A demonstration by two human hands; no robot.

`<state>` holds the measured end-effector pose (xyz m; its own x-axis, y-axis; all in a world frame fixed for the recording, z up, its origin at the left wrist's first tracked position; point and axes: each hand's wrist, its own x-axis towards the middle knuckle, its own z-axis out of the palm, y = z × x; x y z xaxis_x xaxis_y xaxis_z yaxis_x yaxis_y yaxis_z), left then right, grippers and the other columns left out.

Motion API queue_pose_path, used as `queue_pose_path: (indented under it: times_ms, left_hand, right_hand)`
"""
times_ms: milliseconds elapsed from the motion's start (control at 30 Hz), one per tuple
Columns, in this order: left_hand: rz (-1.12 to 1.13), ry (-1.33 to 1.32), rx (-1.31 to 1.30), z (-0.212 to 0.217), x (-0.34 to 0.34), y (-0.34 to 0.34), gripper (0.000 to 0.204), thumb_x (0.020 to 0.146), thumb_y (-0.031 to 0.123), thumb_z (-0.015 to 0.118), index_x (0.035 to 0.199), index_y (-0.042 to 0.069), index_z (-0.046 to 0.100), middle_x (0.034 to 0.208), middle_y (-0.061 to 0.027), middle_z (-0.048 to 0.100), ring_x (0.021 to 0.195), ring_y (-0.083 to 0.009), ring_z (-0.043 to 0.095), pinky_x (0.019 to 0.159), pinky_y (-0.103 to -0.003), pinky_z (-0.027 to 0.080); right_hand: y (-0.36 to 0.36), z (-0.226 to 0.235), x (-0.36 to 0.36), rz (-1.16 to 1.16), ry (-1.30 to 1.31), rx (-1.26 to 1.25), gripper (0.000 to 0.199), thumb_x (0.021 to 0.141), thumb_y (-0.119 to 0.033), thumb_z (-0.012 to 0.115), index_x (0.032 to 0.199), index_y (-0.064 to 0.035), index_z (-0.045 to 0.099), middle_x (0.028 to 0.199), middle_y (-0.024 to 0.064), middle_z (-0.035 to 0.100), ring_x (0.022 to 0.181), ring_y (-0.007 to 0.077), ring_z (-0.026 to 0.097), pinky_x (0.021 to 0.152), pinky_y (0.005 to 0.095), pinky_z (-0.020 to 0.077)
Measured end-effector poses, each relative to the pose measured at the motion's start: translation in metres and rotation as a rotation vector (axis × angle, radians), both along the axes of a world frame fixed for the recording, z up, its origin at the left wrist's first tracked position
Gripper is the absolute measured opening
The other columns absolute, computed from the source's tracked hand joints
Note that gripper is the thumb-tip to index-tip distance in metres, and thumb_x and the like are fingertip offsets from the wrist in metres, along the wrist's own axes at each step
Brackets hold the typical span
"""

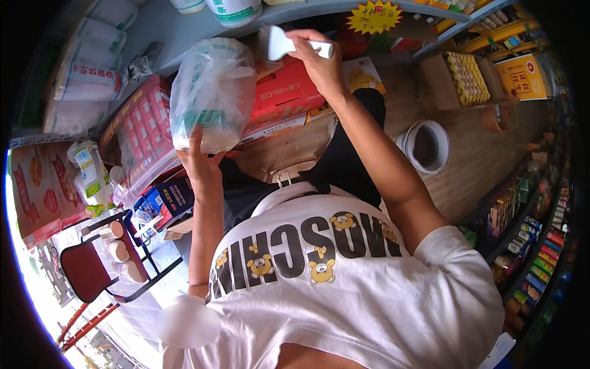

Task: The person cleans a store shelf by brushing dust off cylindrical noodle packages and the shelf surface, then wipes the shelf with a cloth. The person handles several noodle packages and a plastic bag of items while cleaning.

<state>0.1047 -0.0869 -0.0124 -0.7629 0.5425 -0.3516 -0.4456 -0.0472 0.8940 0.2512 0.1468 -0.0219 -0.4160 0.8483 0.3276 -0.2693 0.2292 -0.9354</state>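
In my right hand (322, 66) is a small white hand brush (284, 44), its handle between my closed fingers and its bristles toward the left. It is raised near the edge of a grey-blue shelf (178, 38). My left hand (201, 161) grips the lower end of a bulky clear plastic bag (212, 80) with white and green packaging inside. The thumb lies against the bag, and some fingers are hidden beneath it. A white and green cylindrical pack (235, 11) stands on the shelf above the bag.
Red cartons (283, 92) sit below the shelf. White packs (92, 67) are stacked at the left, above a chair (92, 270). On the wooden floor at the right are a white bucket (424, 146) and a box of eggs (467, 77). Stocked shelves (534, 264) line the right side.
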Motion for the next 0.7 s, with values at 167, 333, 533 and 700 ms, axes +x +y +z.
queue_pose_path:
  times_ms: [167, 333, 533, 700]
  left_hand:
    - [-0.003, -0.007, 0.02, 0.003, 0.003, 0.003, 0.075, 0.079, 0.03, 0.072, 0.139, 0.016, 0.029, 0.139, -0.0138, 0.037, 0.128, -0.0357, 0.04, 0.091, -0.061, 0.042]
    - [0.018, -0.015, -0.014, 0.005, 0.004, 0.003, 0.076, 0.079, 0.031, 0.072, 0.139, 0.017, 0.028, 0.139, -0.0134, 0.036, 0.128, -0.0348, 0.039, 0.092, -0.061, 0.041]
    - [-0.002, -0.015, -0.008, 0.002, 0.003, 0.002, 0.076, 0.08, 0.031, 0.072, 0.14, 0.017, 0.027, 0.14, -0.0135, 0.036, 0.129, -0.0345, 0.039, 0.092, -0.061, 0.042]
    - [0.005, -0.009, -0.003, 0.003, 0.004, 0.002, 0.077, 0.08, 0.031, 0.072, 0.14, 0.016, 0.026, 0.139, -0.0137, 0.036, 0.129, -0.035, 0.039, 0.091, -0.06, 0.043]
  right_hand:
    - [-0.013, 0.011, -0.013, 0.236, 0.148, -0.04, 0.023, 0.096, -0.015, 0.054, 0.106, 0.0031, 0.064, 0.107, 0.0116, 0.065, 0.095, 0.0196, 0.064, 0.084, 0.0331, 0.057]
    - [-0.026, -0.014, 0.009, 0.05, -0.389, 0.207, 0.013, 0.092, -0.008, 0.058, 0.1, -0.0015, 0.066, 0.093, 0.0043, 0.068, 0.077, 0.0117, 0.061, 0.069, 0.0254, 0.0484]
    - [-0.027, 0.047, -0.016, 0.121, -0.045, 0.535, 0.017, 0.086, -0.001, 0.064, 0.103, -0.0044, 0.066, 0.109, 0.0078, 0.066, 0.095, 0.0173, 0.064, 0.077, 0.0289, 0.0519]
    - [-0.026, 0.01, -0.004, 0.288, -0.508, 0.502, 0.014, 0.083, 0.0, 0.063, 0.096, -0.0043, 0.067, 0.098, 0.0113, 0.068, 0.085, 0.0253, 0.067, 0.072, 0.0319, 0.0529]
